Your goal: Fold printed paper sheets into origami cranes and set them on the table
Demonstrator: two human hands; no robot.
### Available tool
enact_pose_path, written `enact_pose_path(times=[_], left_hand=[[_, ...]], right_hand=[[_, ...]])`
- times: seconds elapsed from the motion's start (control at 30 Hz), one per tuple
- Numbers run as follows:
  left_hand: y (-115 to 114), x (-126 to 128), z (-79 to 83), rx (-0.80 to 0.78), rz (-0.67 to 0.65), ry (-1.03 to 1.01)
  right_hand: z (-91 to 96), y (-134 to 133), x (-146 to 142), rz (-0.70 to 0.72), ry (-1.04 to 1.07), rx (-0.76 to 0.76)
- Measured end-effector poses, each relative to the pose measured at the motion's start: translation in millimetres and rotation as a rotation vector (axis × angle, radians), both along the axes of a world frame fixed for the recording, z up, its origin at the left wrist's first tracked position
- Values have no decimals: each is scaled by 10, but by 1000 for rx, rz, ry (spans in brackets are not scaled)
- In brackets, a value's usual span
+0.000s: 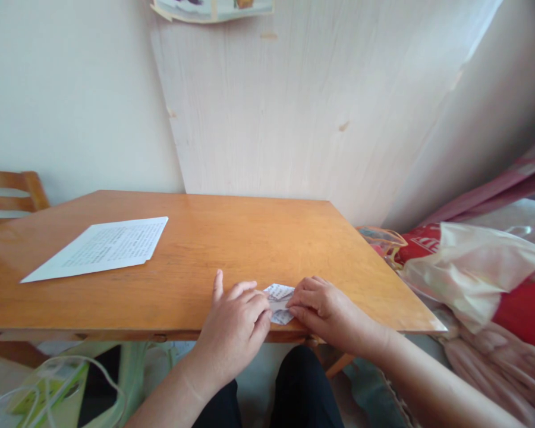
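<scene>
A small folded piece of printed paper [278,302] lies at the front edge of the wooden table [232,238], between my two hands. My left hand [238,318] presses on its left side with thumb and fingertips, the little finger raised away. On the right side, my right hand [318,306] pinches the paper, its fingers bunched together. Parts of the paper's left and right ends are hidden under my fingers. Folded flaps with print show at its top and bottom, with a plain pale strip between them.
Printed sheets [111,246] lie on the table's left side. A wooden chair [35,190] stands at the far left, and plastic bags [477,267] are piled beyond the right edge. Below the front edge at left sits a clear bag with green items [49,389]. A wall rises behind.
</scene>
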State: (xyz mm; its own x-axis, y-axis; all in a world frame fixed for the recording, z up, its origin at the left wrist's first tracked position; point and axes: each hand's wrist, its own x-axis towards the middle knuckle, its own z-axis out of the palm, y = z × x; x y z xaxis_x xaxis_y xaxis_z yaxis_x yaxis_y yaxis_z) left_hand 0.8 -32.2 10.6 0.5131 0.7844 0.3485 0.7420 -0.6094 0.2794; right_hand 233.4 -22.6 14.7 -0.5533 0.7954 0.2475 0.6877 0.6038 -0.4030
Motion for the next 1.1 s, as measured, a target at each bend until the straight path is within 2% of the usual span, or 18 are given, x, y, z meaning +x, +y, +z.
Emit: enact_pose_path(times=[0.37,0.67,1.1], left_hand=[[20,84,10,0,64,-41],[46,127,-15,-2,105,-36],[116,183,-49,-26,153,-16]], right_hand=[[20,25,-80,-133,108,-90],[-126,81,-51,-167,218,-126],[-157,96,-116,-302,136,-76]])
